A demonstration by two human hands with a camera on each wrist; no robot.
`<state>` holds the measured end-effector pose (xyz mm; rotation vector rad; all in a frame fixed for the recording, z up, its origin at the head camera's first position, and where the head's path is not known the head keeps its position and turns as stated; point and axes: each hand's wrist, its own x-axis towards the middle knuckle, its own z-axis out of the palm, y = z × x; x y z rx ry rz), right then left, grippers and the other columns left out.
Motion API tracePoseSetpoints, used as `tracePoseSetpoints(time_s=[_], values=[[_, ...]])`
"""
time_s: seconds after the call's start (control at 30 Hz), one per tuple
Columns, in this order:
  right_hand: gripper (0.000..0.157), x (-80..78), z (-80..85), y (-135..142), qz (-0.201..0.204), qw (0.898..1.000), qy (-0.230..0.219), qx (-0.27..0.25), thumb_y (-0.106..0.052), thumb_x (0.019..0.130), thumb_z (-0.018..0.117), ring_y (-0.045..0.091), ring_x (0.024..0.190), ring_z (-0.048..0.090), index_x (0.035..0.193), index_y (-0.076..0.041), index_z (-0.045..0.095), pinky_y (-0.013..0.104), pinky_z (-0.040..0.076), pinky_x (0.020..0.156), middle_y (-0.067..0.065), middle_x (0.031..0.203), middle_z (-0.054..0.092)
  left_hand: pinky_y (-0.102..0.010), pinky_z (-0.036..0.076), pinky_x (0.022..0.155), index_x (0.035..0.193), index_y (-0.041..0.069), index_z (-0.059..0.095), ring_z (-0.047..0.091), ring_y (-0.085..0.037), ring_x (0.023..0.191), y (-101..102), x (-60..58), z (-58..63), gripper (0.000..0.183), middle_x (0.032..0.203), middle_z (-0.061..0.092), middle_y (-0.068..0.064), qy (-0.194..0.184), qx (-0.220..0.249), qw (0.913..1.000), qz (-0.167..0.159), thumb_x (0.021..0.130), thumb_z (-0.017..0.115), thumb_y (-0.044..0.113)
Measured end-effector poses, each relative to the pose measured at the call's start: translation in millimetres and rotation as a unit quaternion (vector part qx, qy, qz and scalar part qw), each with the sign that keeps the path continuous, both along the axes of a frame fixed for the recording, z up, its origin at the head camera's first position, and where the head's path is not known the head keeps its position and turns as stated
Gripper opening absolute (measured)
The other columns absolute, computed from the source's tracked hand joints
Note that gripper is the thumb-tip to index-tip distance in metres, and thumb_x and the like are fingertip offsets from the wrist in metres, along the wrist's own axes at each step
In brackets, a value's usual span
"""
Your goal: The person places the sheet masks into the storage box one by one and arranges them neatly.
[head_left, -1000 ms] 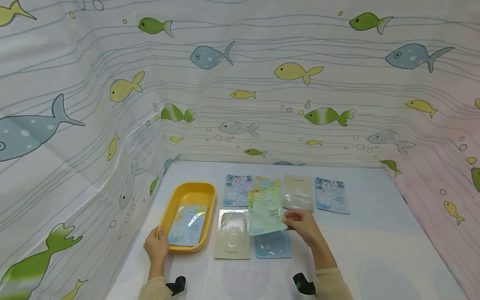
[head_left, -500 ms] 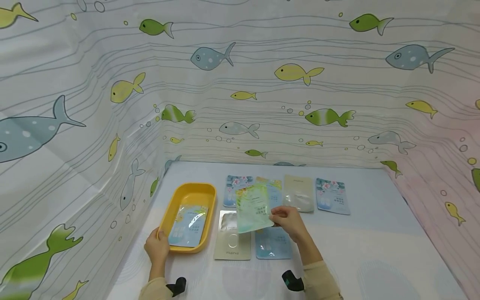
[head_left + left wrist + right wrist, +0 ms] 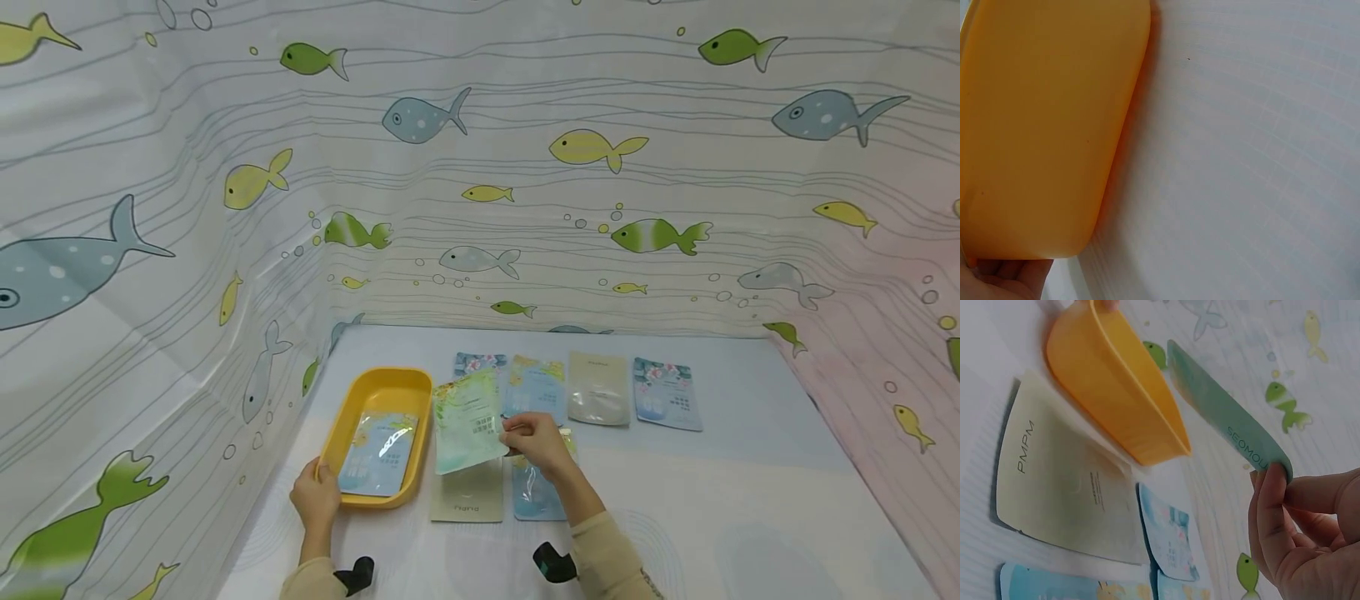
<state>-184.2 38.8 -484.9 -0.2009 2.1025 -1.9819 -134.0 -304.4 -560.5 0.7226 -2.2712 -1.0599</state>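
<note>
My left hand (image 3: 315, 493) grips the near left rim of a yellow plastic tray (image 3: 388, 390); in the left wrist view its fingers (image 3: 1013, 275) show at the tray's end. Inside the tray lies a blue sheet mask packet (image 3: 377, 458) with yellow flowers. My right hand (image 3: 538, 443) pinches the right edge of a green sheet mask packet (image 3: 467, 423), raised above the table just right of the tray. In the right wrist view that packet (image 3: 1229, 415) bends slightly, thumb and fingers at its edge. It partly covers a beige packet (image 3: 467, 500) in the head view.
At the back lie a flowered blue packet (image 3: 482, 363), a yellow-flowered blue one (image 3: 536, 387), a beige one (image 3: 598, 387) and another blue one (image 3: 667, 393). A blue packet (image 3: 534, 493) lies partly under the right forearm. Fish-printed cloth (image 3: 525, 192) surrounds the white table (image 3: 750, 492).
My right hand has carried the green packet leftward, from over the middle packets to beside the tray. The left hand has stayed on the tray's rim.
</note>
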Motion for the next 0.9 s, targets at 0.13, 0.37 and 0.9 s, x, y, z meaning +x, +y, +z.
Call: tracePoseSetpoints(time_s=[0.13,0.37,0.9], values=[[0.018,0.0,0.2,-12.1,0.018,1.0,0.001,0.003,0.002,0.085,0.062,0.014,0.067,0.065,0.098,0.015,0.061,0.036,0.056,0.066,0.018,0.085,0.068,-0.06,0.038,0.088,0.108,-0.017,0.058,0.051,-0.057,0.1,0.3,0.4,-0.4,0.027,0.106,0.058,-0.038,0.003,-0.004,1.0,0.002,0.091,0.044,-0.001],[0.018,-3.6,0.0,-36.7,0.022,1.0,-0.014,0.013,0.0,0.085,0.063,0.014,0.065,0.064,0.099,0.011,0.063,0.03,0.056,0.063,0.014,0.082,0.068,-0.06,0.038,0.089,0.108,-0.018,0.057,0.05,-0.057,0.101,0.2,0.3,-0.1,0.028,0.107,0.057,-0.039,0.004,-0.001,1.0,0.003,0.091,0.044,-0.001],[0.012,-13.5,-10.3,-84.1,0.0,0.999,-0.045,-0.003,0.007,0.08,0.064,0.014,0.058,0.063,0.091,0.012,0.064,0.031,0.056,0.06,0.016,0.077,0.068,-0.061,0.039,0.086,0.106,-0.018,0.058,0.051,-0.057,0.099,0.8,-0.3,-1.2,0.027,0.104,0.058,-0.038,0.015,-0.011,0.9998,0.002,0.09,0.045,-0.002]])
